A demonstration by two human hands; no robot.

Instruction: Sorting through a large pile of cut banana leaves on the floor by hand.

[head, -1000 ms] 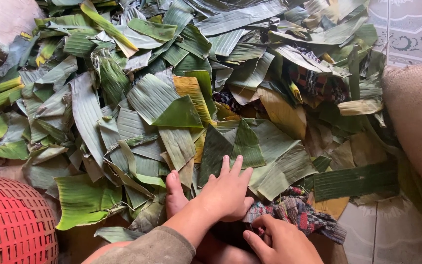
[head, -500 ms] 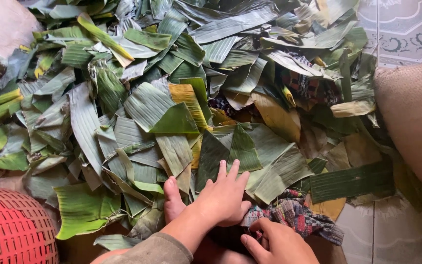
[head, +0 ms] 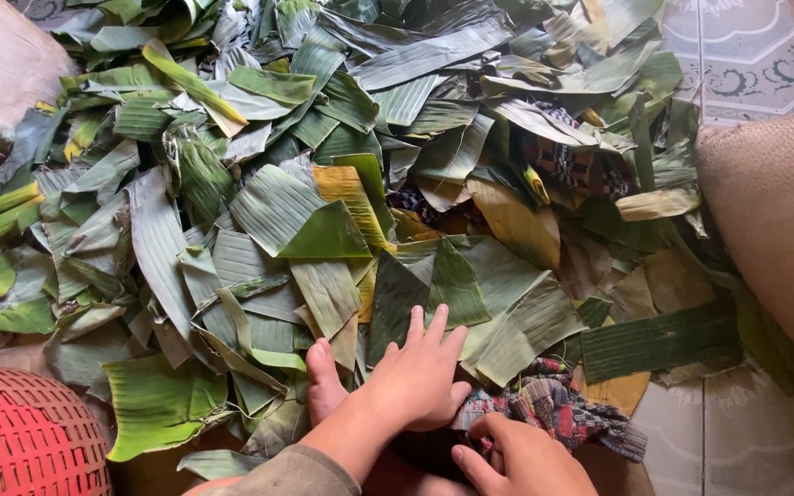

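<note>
A big heap of cut banana leaves (head: 323, 220) covers the floor ahead of me, green with some yellow and brown pieces. My left hand (head: 415, 377) lies flat, fingers spread, on the near edge of the heap, touching a dark green leaf (head: 434, 285). My right hand (head: 521, 459) sits just below it, fingers curled on a patterned cloth (head: 562, 409) that pokes out from under the leaves. A bare foot (head: 323, 386) shows to the left of my left hand.
A red plastic basket (head: 11, 441) stands at the bottom left. A tan sack (head: 774, 211) rises on the right. Patterned floor tiles (head: 746, 55) show at the top right, pale tiles (head: 728, 432) at the bottom right. A grey block (head: 2, 64) lies top left.
The view has shifted slightly. My left hand stays flat on the leaves; my right hand has closed a little more on the patterned cloth.
</note>
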